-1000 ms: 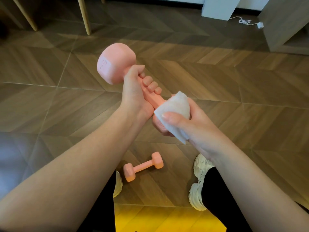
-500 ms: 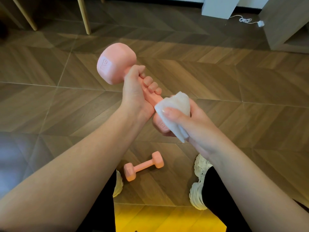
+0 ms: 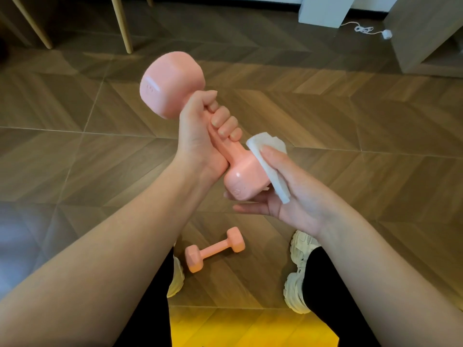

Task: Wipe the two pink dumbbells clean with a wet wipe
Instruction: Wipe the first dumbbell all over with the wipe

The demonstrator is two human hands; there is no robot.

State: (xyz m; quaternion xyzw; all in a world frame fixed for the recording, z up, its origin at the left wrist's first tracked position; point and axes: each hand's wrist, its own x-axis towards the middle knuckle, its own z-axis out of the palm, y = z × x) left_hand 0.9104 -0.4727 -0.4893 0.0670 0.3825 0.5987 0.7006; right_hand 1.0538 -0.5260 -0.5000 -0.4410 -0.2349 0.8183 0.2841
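My left hand (image 3: 200, 139) grips the handle of a pink dumbbell (image 3: 172, 83), held tilted in the air with one head up at the left and the other down at the right. My right hand (image 3: 293, 194) cups the lower head and holds a folded white wet wipe (image 3: 270, 164) with its thumb against that head's right side. The fingers reach under the head. A second pink dumbbell (image 3: 215, 249) lies on the floor between my feet.
Wooden herringbone floor (image 3: 350, 116) all around. My two pale sneakers (image 3: 298, 271) flank the lying dumbbell. Wooden chair legs (image 3: 124, 23) stand at the back left. At the back right are a white block, a white cable (image 3: 363, 28) and a wooden cabinet (image 3: 423, 33).
My right hand has slid the wipe off the top of the lower head to its right side, so the head now shows. The left hand's grip has stayed the same.
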